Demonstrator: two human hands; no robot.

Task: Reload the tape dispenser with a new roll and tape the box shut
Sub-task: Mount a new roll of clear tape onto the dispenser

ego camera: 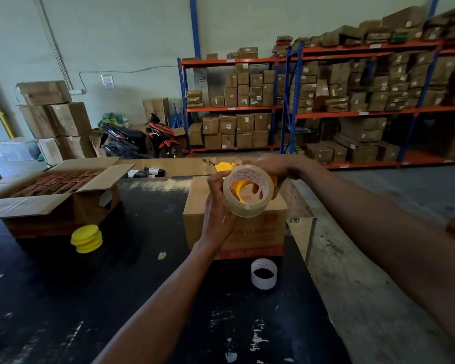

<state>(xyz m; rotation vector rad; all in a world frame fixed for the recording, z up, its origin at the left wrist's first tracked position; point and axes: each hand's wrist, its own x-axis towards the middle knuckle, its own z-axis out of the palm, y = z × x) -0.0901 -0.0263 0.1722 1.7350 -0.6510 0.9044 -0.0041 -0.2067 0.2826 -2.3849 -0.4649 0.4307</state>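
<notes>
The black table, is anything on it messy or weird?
Yes. The black table is scuffed, with white scrape marks. An empty white cardboard tape core stands loose near the closed brown cardboard box. The big cardboard box at left hangs open, flaps splayed.

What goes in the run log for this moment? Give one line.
stage: loading roll | left hand: holds new tape roll | right hand: holds yellow dispenser | empty core: on table | box: untaped
</notes>
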